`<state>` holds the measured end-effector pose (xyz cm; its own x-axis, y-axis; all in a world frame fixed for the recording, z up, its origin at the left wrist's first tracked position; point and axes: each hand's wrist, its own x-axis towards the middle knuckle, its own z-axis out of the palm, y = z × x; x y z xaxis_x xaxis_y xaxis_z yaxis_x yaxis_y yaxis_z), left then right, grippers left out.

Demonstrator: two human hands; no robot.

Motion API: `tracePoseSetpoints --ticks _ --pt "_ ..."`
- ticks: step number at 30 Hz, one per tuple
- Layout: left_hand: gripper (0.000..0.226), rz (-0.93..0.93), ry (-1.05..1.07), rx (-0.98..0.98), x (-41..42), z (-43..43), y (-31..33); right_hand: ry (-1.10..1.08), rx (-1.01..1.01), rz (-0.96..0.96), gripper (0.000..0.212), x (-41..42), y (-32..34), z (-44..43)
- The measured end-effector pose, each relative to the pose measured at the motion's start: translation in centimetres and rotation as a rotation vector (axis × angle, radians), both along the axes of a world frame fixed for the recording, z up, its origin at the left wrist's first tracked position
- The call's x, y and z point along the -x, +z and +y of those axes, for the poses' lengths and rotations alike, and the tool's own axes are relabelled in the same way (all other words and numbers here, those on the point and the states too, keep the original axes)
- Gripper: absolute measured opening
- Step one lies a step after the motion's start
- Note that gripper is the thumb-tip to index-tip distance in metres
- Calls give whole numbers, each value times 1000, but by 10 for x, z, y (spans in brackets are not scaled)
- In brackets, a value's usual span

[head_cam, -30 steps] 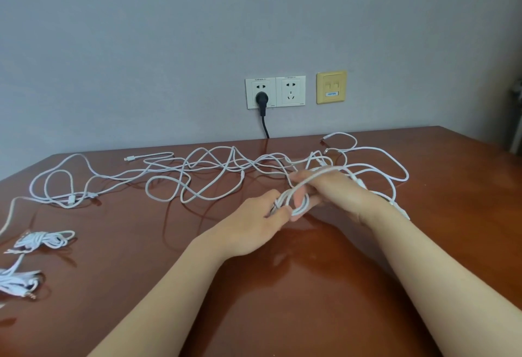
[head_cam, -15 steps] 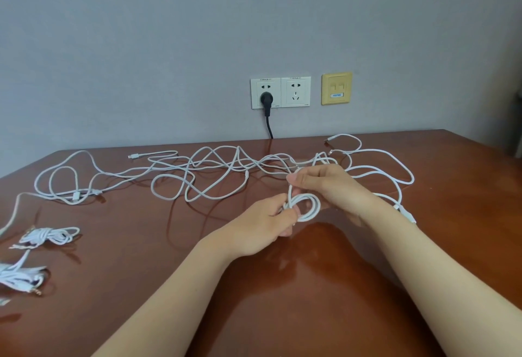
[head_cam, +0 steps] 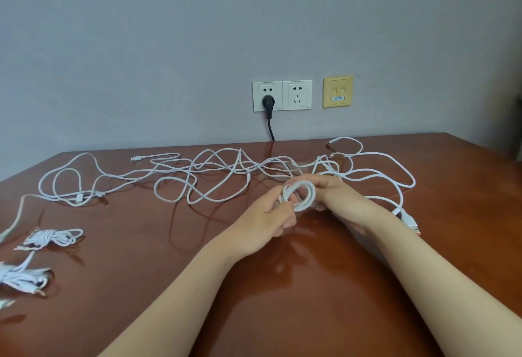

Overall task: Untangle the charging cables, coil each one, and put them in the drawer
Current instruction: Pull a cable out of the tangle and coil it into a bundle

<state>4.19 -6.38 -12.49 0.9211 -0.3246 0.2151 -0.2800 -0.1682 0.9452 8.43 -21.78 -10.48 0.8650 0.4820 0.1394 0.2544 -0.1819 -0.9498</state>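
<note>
A small white cable coil (head_cam: 302, 195) is held above the middle of the brown table (head_cam: 141, 286). My left hand (head_cam: 265, 223) pinches the coil's near left side. My right hand (head_cam: 339, 198) holds its right side, with fingers curled at the top of the loops. Behind the hands, several loose white cables (head_cam: 214, 175) lie tangled across the table's far half. One cable runs right to a plug with an orange tip (head_cam: 412, 225) beside my right wrist. Two coiled white bundles, one (head_cam: 53, 238) behind the other (head_cam: 22, 279), lie at the left edge. No drawer is in view.
A grey wall stands behind the table, with a double white socket (head_cam: 282, 96) and a yellow data plate (head_cam: 338, 91). A black plug (head_cam: 267, 102) sits in the left socket and its cord drops behind the table.
The coil between my hands has gained a loop and looks thicker and rounder. My right hand brought cable round onto it. The camera view shifted slightly.
</note>
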Motion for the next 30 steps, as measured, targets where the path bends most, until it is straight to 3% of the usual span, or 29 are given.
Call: tracePoseSetpoints --ticks 3,8,11,15,24,27,30 --pt "10 -5 67 62 -1 2 4 -7 105 -53 26 4 -1 5" --pt "13 -8 237 56 -8 10 1 -185 550 -485 20 6 -2 14" --pt "21 7 248 62 -9 12 1 -127 754 -645 21 18 3 21" --pt "8 16 282 61 -9 14 1 -76 988 -781 25 31 7 31" --pt "6 -59 208 -231 -12 24 -5 -63 1011 -930 31 46 31 23" --pt "9 -53 194 -248 -12 27 -7 -68 844 -921 20 44 32 22" --pt "12 -104 184 -360 -10 27 -4 -22 629 -753 21 41 33 22"
